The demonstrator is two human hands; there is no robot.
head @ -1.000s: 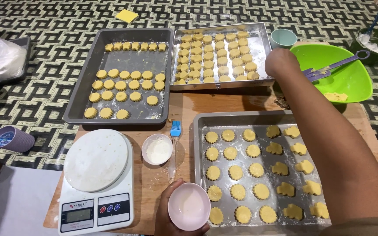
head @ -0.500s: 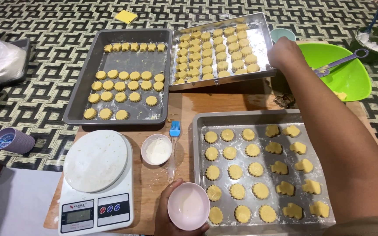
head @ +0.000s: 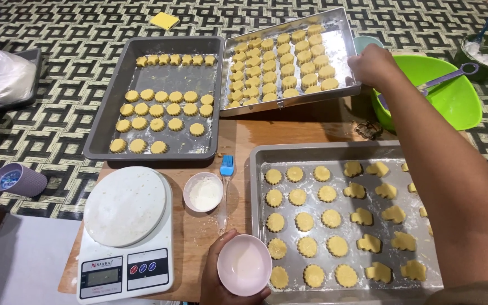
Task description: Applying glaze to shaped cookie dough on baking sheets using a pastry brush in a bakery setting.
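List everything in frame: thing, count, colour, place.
silver tray: 1, shiny metal, far centre, right end lifted, packed with pale cookies
dark tray: 1, grey, far left, partly filled with cookies
near tray: 1, grey metal, right front, round and shaped cookies
kitchen scale: 1, white, left front
small bowl: 1, white, white powder inside, beside the scale
pastry brush: 1, blue head, clear handle, on the board
pink bowl: 1, front centre
green bowl: 1, far right, utensil inside
purple cup: 1, on its side, left floor
yellow sponge: 1, top
left hand: holds the pink bowl
right hand: grips the silver tray's right edge
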